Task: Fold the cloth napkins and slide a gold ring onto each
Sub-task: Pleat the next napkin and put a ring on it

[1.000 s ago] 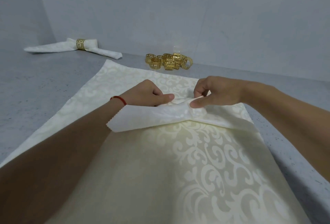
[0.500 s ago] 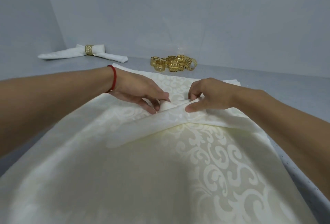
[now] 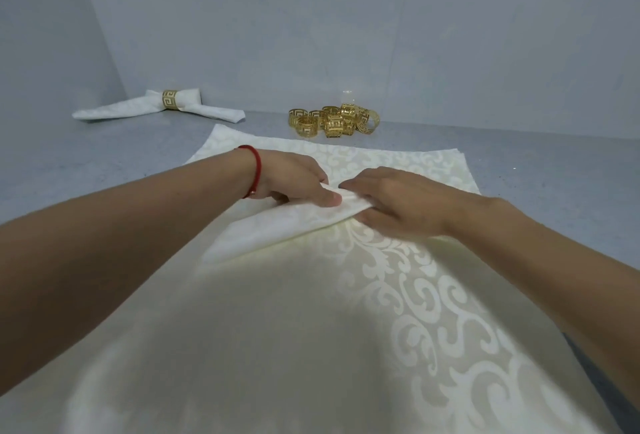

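Closed in since a moment ago: left hand (image 3: 294,179) and right hand (image 3: 398,205) now nearly touching at mid-cloth. Both pinching a raised fold of the cream napkin (image 3: 398,295), spread flat on the grey table (image 3: 104,163); right fingertips blurred, apparently tucked under. Gold rings (image 3: 332,121) heaped beyond. Finished napkin (image 3: 156,108), ringed, far left.

The light is soft and even, somewhat cool, and seems to come from above. A wide, dim shadow lies on the near part of the napkin (image 3: 311,347). The right hand (image 3: 398,205) is slightly blurred. The wide lens bends the bench (image 3: 86,163) edges and stretches both forearms near the corners.
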A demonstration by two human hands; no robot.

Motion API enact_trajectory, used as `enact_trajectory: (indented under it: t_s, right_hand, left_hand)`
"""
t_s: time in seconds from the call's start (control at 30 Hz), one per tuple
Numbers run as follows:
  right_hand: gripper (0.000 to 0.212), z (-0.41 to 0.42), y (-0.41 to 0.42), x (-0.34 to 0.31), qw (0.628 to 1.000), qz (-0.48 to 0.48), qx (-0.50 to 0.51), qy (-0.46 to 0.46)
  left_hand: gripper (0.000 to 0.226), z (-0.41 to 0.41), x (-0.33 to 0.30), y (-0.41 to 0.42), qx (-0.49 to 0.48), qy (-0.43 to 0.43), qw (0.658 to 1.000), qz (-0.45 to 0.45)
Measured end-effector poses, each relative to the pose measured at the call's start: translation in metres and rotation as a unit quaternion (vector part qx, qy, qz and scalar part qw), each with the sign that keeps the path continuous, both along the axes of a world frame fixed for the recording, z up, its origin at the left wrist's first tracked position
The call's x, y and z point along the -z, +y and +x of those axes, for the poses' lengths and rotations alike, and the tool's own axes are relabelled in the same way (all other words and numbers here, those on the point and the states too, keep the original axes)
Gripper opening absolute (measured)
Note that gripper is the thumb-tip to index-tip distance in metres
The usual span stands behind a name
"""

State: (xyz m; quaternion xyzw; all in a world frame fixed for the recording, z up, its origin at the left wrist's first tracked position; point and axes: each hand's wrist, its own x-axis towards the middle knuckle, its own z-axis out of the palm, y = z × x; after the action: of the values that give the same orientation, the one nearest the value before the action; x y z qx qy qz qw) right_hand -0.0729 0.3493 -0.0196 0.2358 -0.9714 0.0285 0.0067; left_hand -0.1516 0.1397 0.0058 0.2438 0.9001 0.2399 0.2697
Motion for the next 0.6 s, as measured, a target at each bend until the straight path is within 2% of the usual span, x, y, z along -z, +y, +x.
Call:
enact_trajectory:
  t_s: [0.03, 0.1, 0.17, 0.27, 0.33, 0.37, 0.5, 0.6]
  right_hand:
    - [0.039, -0.003, 0.0, -0.001, 1.0, -0.027, -0.002, -0.005]
    - [0.031, -0.01, -0.002, -0.006, 0.998, -0.053, 0.004, -0.023]
    - [0.027, -0.016, -0.003, -0.009, 0.997, -0.056, 0.028, -0.047]
    - [0.04, -0.025, -0.001, -0.012, 0.992, -0.071, 0.069, -0.082]
    - [0.028, -0.027, -0.001, -0.012, 0.989, -0.087, 0.077, -0.094]
    - [0.026, -0.026, -0.001, -0.012, 0.991, -0.084, 0.072, -0.078]
    - [0.039, -0.015, -0.002, -0.002, 0.997, -0.056, 0.049, 0.027]
    - [0.031, -0.009, 0.004, 0.007, 0.994, -0.007, 0.002, 0.113]
  left_hand:
    - [0.034, 0.0, -0.001, 0.001, 0.001, 0.025, 1.0, -0.014]
    - [0.029, 0.001, 0.002, 0.006, 0.012, 0.136, 0.99, -0.031]
    - [0.026, 0.009, 0.007, 0.013, 0.03, 0.234, 0.971, 0.027]
    - [0.022, 0.016, 0.017, 0.018, 0.061, 0.285, 0.954, 0.072]
    - [0.019, 0.014, 0.024, 0.019, 0.065, 0.324, 0.941, 0.074]
    - [0.02, 0.012, 0.027, 0.019, 0.056, 0.331, 0.939, 0.079]
    - [0.02, 0.015, 0.035, 0.026, -0.001, 0.342, 0.936, 0.085]
    - [0.034, 0.019, 0.039, 0.03, -0.005, 0.372, 0.928, 0.038]
